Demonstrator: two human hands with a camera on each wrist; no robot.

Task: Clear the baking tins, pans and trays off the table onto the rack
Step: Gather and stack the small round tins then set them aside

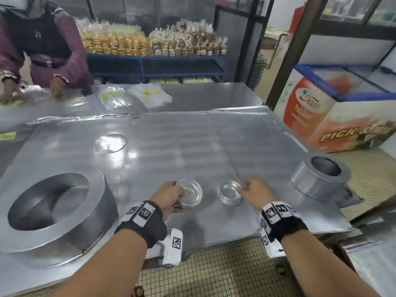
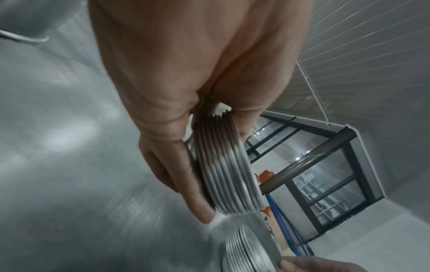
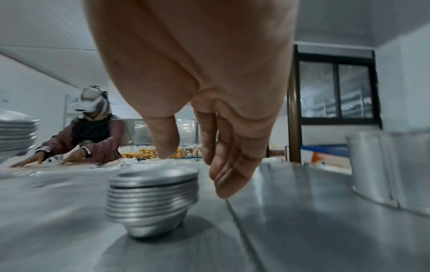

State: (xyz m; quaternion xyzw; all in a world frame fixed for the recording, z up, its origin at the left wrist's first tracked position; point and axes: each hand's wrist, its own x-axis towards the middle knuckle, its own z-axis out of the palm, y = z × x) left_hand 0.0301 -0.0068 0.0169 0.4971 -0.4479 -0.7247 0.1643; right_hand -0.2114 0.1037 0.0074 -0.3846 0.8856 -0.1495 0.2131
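My left hand (image 1: 177, 194) grips a stack of small round metal tins (image 1: 189, 191), tilted and lifted a little off the steel table (image 1: 171, 146). The left wrist view shows thumb and fingers clamped on that stack (image 2: 223, 174). A second stack of small tins (image 1: 229, 192) stands on the table just to the right. My right hand (image 1: 243, 188) hovers at its right rim. In the right wrist view its thumb (image 3: 165, 139) and straight fingers (image 3: 232, 165) hang over and beside this stack (image 3: 153, 198) without gripping it.
A large ring-shaped tin (image 1: 57, 211) lies at the near left. A medium round tin (image 1: 319, 179) stands at the right edge, and a flat metal disc (image 1: 110, 143) lies farther back. Another person (image 1: 42, 50) works at the far left. A chest freezer (image 1: 342, 108) stands right.
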